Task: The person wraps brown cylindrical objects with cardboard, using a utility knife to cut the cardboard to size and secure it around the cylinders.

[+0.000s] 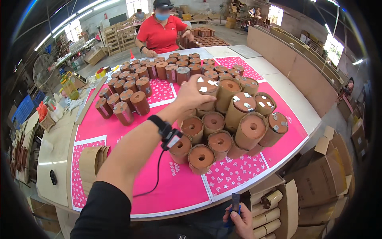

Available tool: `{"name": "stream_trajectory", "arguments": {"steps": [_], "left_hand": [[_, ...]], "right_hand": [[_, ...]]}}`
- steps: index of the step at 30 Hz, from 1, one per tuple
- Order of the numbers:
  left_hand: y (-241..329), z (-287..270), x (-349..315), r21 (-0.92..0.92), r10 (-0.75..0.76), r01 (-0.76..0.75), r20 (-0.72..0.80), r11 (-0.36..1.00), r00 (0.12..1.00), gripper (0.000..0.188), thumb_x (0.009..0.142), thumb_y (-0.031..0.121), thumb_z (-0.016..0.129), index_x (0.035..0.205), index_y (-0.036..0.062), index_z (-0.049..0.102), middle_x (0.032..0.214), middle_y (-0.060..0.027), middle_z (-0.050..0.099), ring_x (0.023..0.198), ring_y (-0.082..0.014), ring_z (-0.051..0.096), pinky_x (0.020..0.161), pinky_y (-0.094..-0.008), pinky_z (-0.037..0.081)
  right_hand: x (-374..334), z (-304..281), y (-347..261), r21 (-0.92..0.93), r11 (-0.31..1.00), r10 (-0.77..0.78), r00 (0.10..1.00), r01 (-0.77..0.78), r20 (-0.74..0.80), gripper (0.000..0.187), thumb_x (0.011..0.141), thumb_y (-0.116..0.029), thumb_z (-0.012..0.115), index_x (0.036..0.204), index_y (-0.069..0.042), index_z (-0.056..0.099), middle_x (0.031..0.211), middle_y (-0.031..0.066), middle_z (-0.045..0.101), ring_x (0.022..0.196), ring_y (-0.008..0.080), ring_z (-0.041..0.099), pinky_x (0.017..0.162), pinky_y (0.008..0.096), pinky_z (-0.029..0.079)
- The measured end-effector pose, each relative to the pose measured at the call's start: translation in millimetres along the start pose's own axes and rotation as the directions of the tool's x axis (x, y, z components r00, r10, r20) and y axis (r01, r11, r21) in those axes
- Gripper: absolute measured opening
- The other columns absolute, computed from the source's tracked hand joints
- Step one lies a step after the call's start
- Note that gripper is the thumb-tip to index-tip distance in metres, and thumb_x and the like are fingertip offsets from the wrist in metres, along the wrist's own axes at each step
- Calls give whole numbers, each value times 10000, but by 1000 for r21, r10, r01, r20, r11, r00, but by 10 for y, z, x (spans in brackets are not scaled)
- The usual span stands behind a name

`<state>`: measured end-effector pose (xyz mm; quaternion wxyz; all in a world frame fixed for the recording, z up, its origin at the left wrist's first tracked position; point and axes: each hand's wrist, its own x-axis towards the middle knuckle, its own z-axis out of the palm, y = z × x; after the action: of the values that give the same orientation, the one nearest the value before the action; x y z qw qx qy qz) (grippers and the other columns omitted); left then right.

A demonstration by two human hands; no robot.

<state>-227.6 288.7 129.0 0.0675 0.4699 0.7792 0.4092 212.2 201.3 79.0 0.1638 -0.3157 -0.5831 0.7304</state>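
My left hand (191,95) reaches across the table and curls round a reddish-brown cylinder (207,89) with white patches on its top, at the back of a cluster. Around it stand several similar cylinders, most wrapped in brown paper. Some, like the front one (201,156), have a round hole in the middle of the top; others, like the one at the right (278,122), bear pale or silvery patches. Low at the table's near edge, my right hand (241,221) is closed on a blue-handled knife (236,205), its flat grey blade pointing up.
Pink patterned sheets (159,187) cover the table. More brown cylinders (139,102) crowd its far left. Curved brown paper pieces (88,167) lie at the left. Beside my right hand, an open carton (291,207) holds paper-wrapped rolls. Opposite stands a person in red (163,36).
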Motion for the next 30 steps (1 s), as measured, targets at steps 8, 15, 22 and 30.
{"name": "stream_trajectory", "arguments": {"steps": [8, 15, 22, 30], "left_hand": [[44, -949, -1788, -590, -323, 253, -14, 766, 946, 646, 903, 478, 733, 1333, 31, 551, 1216, -135, 666, 1064, -210, 668, 905, -346, 552], [-270, -598, -3435, -845, -554, 415, 535, -337, 638, 499, 1004, 491, 577, 1249, 61, 640, 1166, -131, 715, 1032, -261, 709, 865, -434, 607], [-220, -396, -3525, -805, -541, 530, 581, -268, 608, 603, 997, 568, 547, 1292, 44, 592, 1168, -143, 687, 1044, -229, 698, 873, -409, 616], [-199, -415, -3409, -534, -669, 728, 353, 430, 654, 598, 997, 570, 546, 1199, 16, 646, 1078, -154, 719, 1011, -237, 711, 797, -417, 581]], "right_hand": [[96, -202, 438, 90, 996, 8, 994, -18, 111, 282, 1028, -248, 542, 1162, -3, 500, 796, 116, 608, 658, 177, 605, 631, 307, 530], [375, 150, 339, -10, 998, 65, 953, -65, 295, 281, 1043, -207, 487, 1215, 13, 498, 820, 96, 588, 677, 136, 564, 625, 277, 476], [306, 348, 408, 21, 996, 74, 947, -85, 312, 290, 1041, -185, 486, 1245, 20, 484, 841, 90, 596, 690, 133, 571, 628, 281, 483], [168, 379, 392, -73, 986, 168, 936, -153, 310, 347, 1039, -151, 478, 1335, 27, 441, 867, 86, 598, 684, 140, 577, 618, 286, 492]]}}
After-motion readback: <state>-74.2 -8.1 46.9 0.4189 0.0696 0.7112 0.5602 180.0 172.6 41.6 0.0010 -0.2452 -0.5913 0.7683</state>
